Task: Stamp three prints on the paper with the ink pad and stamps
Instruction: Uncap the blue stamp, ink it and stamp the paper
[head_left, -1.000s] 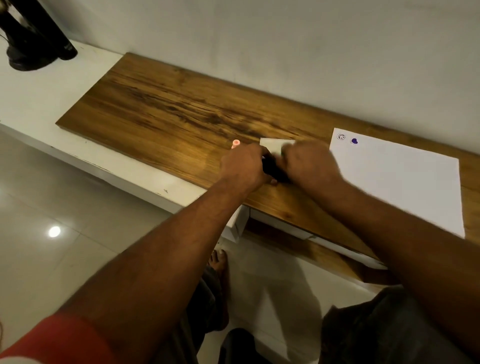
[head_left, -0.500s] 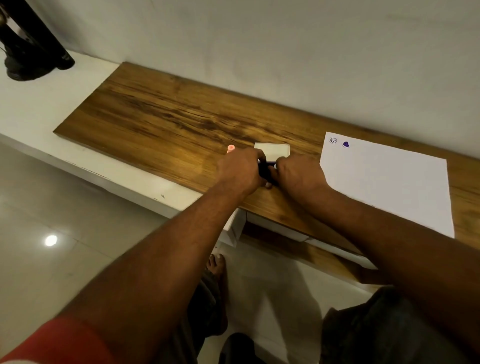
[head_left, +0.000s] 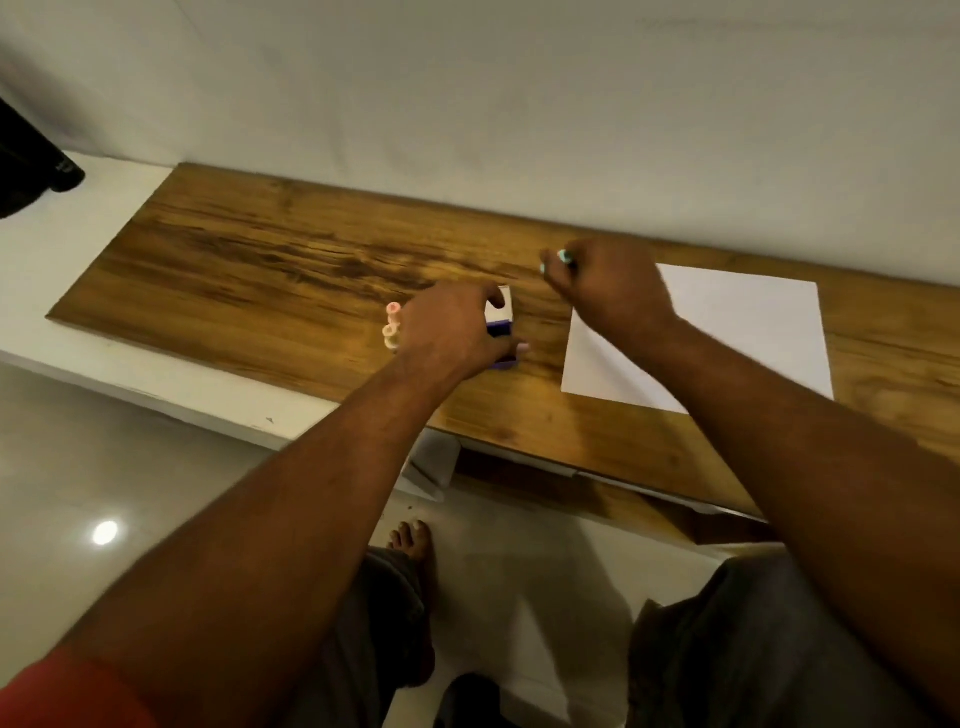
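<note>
My left hand (head_left: 452, 332) rests on the open ink pad (head_left: 500, 332), a small case with a white lid and purple pad, on the wooden board. Pink stamps (head_left: 391, 332) lie just left of that hand. My right hand (head_left: 608, 291) is raised near the top left corner of the white paper (head_left: 737, 332), pinching a small pale green stamp (head_left: 558, 258) in its fingertips. The hand hides the corner of the paper where the earlier prints were.
The wooden board (head_left: 260, 270) lies on a white shelf (head_left: 104, 208) against a wall. A black object (head_left: 31, 171) stands at the far left. Below the shelf are the tiled floor and a bare foot (head_left: 410, 540).
My right hand left the ink pad and moved up and right to the paper's corner with the green stamp. The left hand stayed on the pad. The camera tilted down.
</note>
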